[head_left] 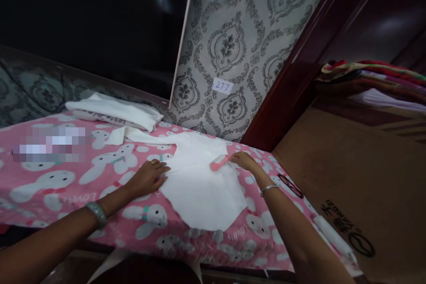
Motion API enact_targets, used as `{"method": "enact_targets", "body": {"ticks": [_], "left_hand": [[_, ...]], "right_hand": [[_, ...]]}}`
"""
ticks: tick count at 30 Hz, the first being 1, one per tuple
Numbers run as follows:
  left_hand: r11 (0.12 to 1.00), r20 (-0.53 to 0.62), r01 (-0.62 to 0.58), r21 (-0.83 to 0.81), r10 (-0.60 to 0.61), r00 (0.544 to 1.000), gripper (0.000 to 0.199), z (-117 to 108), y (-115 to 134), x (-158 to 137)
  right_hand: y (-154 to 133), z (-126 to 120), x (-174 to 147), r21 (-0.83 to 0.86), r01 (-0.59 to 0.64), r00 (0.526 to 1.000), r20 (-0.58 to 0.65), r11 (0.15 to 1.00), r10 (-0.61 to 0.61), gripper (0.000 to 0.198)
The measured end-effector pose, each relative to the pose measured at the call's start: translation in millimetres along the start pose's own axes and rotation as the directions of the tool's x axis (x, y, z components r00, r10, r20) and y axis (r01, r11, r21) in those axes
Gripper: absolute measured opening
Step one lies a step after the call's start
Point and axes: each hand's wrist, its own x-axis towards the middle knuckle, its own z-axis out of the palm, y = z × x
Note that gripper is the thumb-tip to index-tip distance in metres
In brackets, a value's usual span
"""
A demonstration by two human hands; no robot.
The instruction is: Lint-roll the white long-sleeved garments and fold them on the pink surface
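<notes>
A white long-sleeved garment (203, 186) lies spread out, with one sleeve stretched to the left. My right hand (244, 160) is closed around the handle of a small pink brush (218, 163), whose pale head rests on or just over the garment's upper middle. Which way its bristles or pad face cannot be made out. At the garment's left edge, my left hand (149, 176) lies flat with its fingers stretched out, partly on the white fabric and partly on the bed cover.
A pink rabbit-print cover (109, 195) lies beneath everything. Folded white clothing (116, 111) sits at the back left, below a large dark screen (89, 22). Glasses (290, 185) and a white roll (334, 237) lie right, beside a big cardboard box (329, 164).
</notes>
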Motion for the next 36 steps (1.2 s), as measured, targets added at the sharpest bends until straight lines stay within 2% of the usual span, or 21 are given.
{"method": "enact_targets", "body": {"ticks": [3,7,11,15,17,19,21,23,25,26,27,29,31,32,33,34,36], "left_hand": [[1.000,-0.020,0.006,-0.027,-0.007,1.000,0.032,0,1,1],[0.999,-0.015,0.018,-0.034,-0.019,1.000,0.030,-4,-5,-11],[1.000,0.005,0.011,-0.015,-0.011,1.000,0.031,-20,-18,-40],[0.999,0.046,0.047,-0.024,-0.046,0.998,0.035,-32,-32,-65],[0.990,0.033,0.118,-0.076,-0.116,0.993,0.037,-33,-39,-71],[0.956,-0.035,0.243,-0.164,-0.252,0.967,0.042,-33,-43,-75],[0.872,-0.132,0.385,-0.301,-0.438,0.889,0.051,-34,-47,-76],[0.726,-0.182,0.493,-0.479,-0.632,0.753,0.060,-37,-49,-77],[0.549,-0.169,0.517,-0.657,-0.775,0.609,0.065,-41,-50,-76],[0.473,-0.150,0.502,-0.724,-0.818,0.555,0.067,-43,-51,-76],[0.414,-0.132,0.481,-0.773,-0.846,0.517,0.068,-44,-51,-76],[0.356,-0.108,0.450,-0.819,-0.866,0.489,0.067,-46,-51,-76],[0.385,-0.101,0.473,-0.792,-0.847,0.521,0.063,-45,-51,-78],[0.451,-0.121,0.489,-0.746,-0.815,0.567,0.061,-43,-50,-78],[0.554,-0.152,0.494,-0.669,-0.754,0.640,0.060,-42,-49,-78],[0.680,-0.173,0.475,-0.559,-0.656,0.735,0.060,-40,-47,-78],[0.904,-0.119,0.320,-0.284,-0.364,0.924,0.061,-37,-43,-76]], "right_hand": [[-3,-13,-13,-0.020,0.010,1.000,0.002,1.000,-0.010,0.023],[-31,4,-16,0.125,0.165,0.978,0.104,0.978,-0.179,0.037],[-60,22,-5,0.278,0.297,0.900,0.237,0.914,-0.365,0.043],[-80,31,17,0.254,0.317,0.846,0.359,0.914,-0.393,0.045],[-91,37,28,0.237,0.342,0.809,0.418,0.909,-0.413,0.045],[-109,46,37,0.239,0.400,0.765,0.444,0.884,-0.467,0.044],[-134,61,42,0.245,0.479,0.730,0.422,0.843,-0.538,0.042],[-167,81,44,0.246,0.561,0.687,0.395,0.791,-0.610,0.036],[-200,103,42,0.264,0.618,0.646,0.366,0.741,-0.670,0.029],[-214,112,41,0.282,0.636,0.630,0.347,0.718,-0.695,0.028],[-225,120,40,0.301,0.646,0.622,0.325,0.702,-0.712,0.027],[-232,123,42,0.326,0.647,0.631,0.279,0.689,-0.724,0.028],[-217,110,49,0.344,0.617,0.673,0.236,0.708,-0.701,0.033],[-203,98,53,0.345,0.593,0.705,0.216,0.728,-0.676,0.036],[-185,83,56,0.339,0.565,0.740,0.196,0.752,-0.643,0.039],[-165,68,59,0.311,0.538,0.778,0.174,0.784,-0.603,0.040],[-124,43,59,0.189,0.480,0.846,0.156,0.857,-0.509,0.039]]}}
